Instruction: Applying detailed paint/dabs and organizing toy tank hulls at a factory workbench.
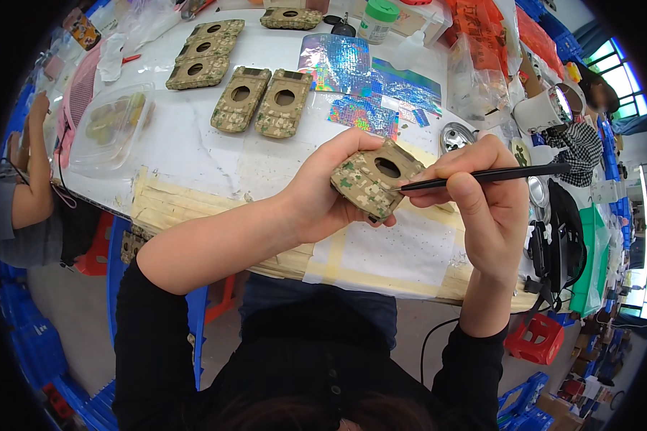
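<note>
My left hand [322,188] grips a camouflage model tank hull [370,179], tilted, with a round dark opening in its upper face. My right hand [486,205] pinches slim black tweezers [510,173]. Their fine tip meets the hull's edge just below the opening; whether it grips anything is too small to tell. Beyond my left hand, two similar hulls, a left one [241,100] and a right one [285,104], stand side by side. Several more hulls [205,54] are lined up farther back, and another hull [291,18] sits at the far edge.
Shiny holographic sheets [336,63] lie behind my hands. A transparent plastic box [113,128] stands at left, near another person's arm [38,158]. A green-lidded jar [378,20], a white mug [543,111] and a black bag [564,244] line the back and right. White paper [388,251] covers the near edge.
</note>
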Available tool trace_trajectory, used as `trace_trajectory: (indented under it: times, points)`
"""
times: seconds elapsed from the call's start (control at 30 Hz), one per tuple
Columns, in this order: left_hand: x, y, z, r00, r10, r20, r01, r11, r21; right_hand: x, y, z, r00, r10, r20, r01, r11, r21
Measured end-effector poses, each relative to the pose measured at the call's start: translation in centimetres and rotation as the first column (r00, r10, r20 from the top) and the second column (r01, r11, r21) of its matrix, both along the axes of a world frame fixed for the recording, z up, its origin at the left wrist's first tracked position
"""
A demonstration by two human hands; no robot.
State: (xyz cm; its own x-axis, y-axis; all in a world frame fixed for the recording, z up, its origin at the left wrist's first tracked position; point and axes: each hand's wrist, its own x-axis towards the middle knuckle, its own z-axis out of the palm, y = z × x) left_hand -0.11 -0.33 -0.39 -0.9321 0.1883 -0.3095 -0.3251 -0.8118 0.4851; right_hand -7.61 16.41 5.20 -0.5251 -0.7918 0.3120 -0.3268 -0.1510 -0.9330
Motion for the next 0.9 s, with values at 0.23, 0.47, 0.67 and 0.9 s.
trace_trajectory:
  times: [0.23,0.47,0.67,0.9]
  points:
    - [-0.01,0.02,0.03,1.0,0.011,0.014,-0.011,1.0,-0.005,0.1,0.03,-0.24,0.995,0.006,0.095,0.001,0.997,-0.073]
    - [-0.02,0.06,0.24,1.0,0.017,0.026,-0.017,1.0,0.006,0.2,0.08,-0.27,0.997,-0.008,0.078,0.013,0.998,-0.059]
    - [0.01,0.08,0.29,1.0,0.015,0.019,-0.015,1.0,-0.003,0.25,0.09,-0.23,0.997,-0.005,0.078,0.01,0.998,-0.06]
    - [0.05,0.01,0.29,1.0,0.0,0.015,0.0,1.0,-0.009,0.27,0.11,-0.2,0.997,0.001,0.073,0.004,0.998,-0.065]
